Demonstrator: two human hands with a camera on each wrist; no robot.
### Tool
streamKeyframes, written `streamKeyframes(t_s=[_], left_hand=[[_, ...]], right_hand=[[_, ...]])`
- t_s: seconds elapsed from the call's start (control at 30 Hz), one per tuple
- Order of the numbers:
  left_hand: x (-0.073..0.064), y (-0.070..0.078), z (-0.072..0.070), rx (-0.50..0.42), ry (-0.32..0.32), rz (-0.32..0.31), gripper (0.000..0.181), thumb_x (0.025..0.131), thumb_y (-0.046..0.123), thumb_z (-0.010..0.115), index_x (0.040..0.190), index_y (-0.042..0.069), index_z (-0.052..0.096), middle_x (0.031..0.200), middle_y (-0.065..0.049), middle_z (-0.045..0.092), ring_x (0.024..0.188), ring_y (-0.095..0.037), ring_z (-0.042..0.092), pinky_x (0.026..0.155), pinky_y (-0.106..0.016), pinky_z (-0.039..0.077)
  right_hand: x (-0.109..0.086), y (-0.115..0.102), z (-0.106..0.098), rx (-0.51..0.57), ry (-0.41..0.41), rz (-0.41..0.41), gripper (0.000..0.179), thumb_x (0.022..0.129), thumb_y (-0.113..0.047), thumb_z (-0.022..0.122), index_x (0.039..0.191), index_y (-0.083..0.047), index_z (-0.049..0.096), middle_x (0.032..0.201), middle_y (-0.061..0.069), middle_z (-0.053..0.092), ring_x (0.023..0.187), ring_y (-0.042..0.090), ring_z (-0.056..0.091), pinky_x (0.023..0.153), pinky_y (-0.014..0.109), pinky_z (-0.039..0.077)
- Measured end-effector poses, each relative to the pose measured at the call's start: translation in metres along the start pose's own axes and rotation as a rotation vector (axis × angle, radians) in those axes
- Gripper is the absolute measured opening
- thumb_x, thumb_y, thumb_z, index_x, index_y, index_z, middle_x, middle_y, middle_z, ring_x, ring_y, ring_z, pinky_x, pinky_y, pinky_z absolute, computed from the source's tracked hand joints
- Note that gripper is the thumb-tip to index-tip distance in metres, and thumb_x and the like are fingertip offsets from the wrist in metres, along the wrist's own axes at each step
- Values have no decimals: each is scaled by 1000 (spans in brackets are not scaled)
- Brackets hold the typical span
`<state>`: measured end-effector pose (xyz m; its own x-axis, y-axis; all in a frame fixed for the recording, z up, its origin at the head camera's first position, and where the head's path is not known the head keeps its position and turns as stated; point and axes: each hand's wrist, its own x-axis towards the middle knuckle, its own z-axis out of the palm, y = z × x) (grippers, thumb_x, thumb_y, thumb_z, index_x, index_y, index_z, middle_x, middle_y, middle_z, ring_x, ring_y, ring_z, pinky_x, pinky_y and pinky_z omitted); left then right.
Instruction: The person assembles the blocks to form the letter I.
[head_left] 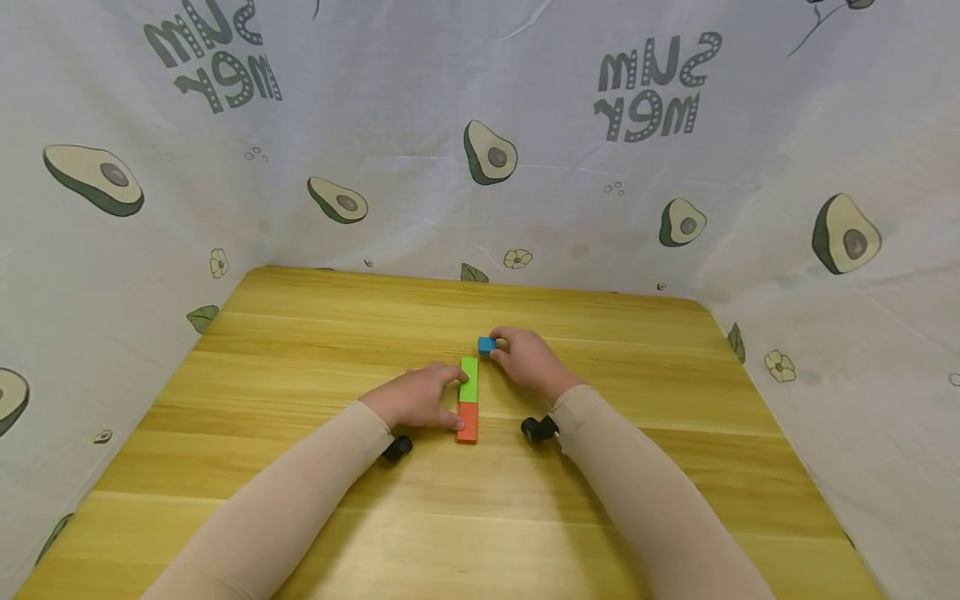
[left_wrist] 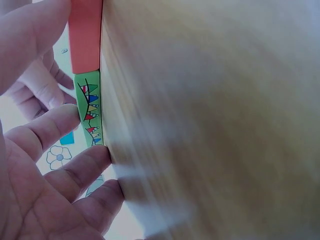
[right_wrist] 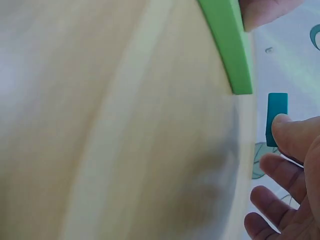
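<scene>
A green block and a red block lie end to end on the table in the head view, forming one straight strip. My left hand is at the strip's left side, its thumb at the red block and a fingertip at the green one. The left wrist view shows small coloured flags printed on the green block's side, and fairly straight, spread fingers. Between thumb and forefinger my right hand pinches a small blue block, just past the green block's far end. Its other fingers are loosely bent.
The wooden table has rounded far corners. A white curtain printed with avocados and flowers hangs behind it and along both sides. Black wrist-worn devices, one at the left wrist and one at the right wrist, stick out below the hands.
</scene>
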<state>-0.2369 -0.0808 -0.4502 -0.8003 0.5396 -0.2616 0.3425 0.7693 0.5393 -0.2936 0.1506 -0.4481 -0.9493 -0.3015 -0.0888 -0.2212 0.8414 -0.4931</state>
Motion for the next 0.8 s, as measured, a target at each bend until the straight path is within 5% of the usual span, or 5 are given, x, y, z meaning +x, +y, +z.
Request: streamKeyframes(t_s=[0.8], left_hand=[[-1,1,-2,18,13,25,72,90,48,83,150,21,54,161,-9,48,149,-32,49,122,-74,24]], right_hand=[[28,-16,10,-59,-33,9,34,107,-24,63,137,-8,65,142,13,67,136,32,60,121,49,43]])
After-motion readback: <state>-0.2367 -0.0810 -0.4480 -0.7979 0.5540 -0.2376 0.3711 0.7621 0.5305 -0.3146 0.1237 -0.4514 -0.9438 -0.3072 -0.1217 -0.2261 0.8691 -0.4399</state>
